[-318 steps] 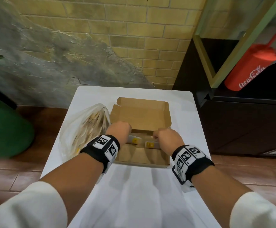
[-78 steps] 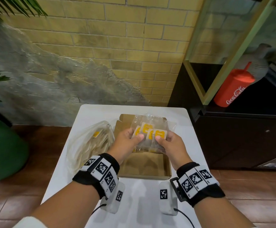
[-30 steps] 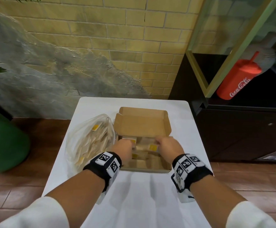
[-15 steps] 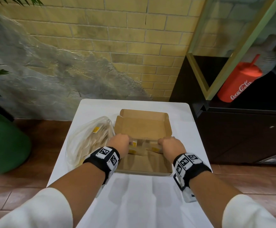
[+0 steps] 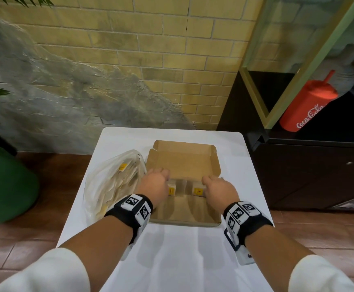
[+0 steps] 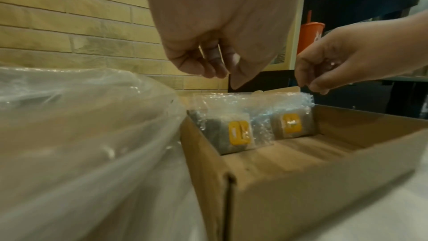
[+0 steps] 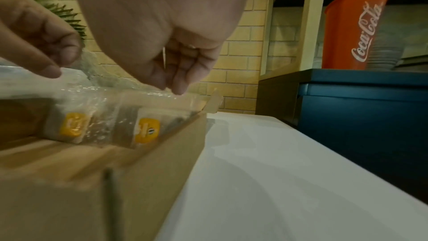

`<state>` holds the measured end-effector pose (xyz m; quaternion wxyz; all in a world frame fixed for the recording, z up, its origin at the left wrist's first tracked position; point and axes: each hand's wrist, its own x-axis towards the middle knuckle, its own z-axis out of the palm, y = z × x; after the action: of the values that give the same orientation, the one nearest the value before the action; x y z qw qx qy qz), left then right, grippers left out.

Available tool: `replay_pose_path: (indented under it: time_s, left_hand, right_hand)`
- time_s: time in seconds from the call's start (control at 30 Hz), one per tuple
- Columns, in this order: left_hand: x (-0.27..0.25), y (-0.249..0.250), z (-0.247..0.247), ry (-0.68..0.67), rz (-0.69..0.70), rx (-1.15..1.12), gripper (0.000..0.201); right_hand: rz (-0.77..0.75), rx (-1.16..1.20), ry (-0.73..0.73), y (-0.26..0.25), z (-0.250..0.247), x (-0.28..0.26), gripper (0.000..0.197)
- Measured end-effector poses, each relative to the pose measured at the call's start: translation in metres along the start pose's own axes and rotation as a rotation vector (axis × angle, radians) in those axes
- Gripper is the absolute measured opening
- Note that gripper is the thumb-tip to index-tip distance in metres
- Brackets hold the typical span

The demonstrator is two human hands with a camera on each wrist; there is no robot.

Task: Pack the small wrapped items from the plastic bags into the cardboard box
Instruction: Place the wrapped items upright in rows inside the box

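Standing at the cardboard box's (image 5: 184,209) 12 o'clock wall, the bubble-wrapped packets (image 6: 252,125) may flop over: the left hand (image 5: 155,186) and right hand (image 5: 219,189) hover loose, holding nothing.

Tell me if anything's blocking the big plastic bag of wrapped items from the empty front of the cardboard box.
Nothing visible does. The plastic bag lies right beside the cardboard box, whose front floor is bare behind a low wall.
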<state>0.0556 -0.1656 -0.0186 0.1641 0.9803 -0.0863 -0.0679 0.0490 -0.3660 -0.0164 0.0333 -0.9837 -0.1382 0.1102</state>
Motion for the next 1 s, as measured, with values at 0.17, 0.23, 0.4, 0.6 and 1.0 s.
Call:
replay_pose_path:
  time_s: [0.17, 0.23, 0.4, 0.6, 1.0]
  left_hand:
    - [-0.008, 0.005, 0.018, -0.438, 0.026, 0.204, 0.031]
    - [-0.008, 0.005, 0.022, -0.480, -0.030, 0.268, 0.048]
    - [-0.005, 0.009, 0.022, -0.480, -0.131, 0.197, 0.056]
    - [-0.006, 0.011, 0.018, -0.458, -0.118, 0.170, 0.045]
    - [-0.009, -0.011, -0.029, 0.044, -0.357, -0.124, 0.020]
  right_hand:
    - [-0.079, -0.057, -0.347, -0.013, 0.021, -0.006, 0.028]
    - [-0.027, -0.061, -0.372, -0.015, 0.026, -0.005, 0.031]
    - [0.076, -0.006, -0.357, -0.013, 0.030, -0.001, 0.038]
    - [0.098, 0.014, -0.358, -0.010, 0.029, -0.002, 0.035]
    - [0.085, 0.335, -0.250, -0.017, 0.011, -0.002, 0.036]
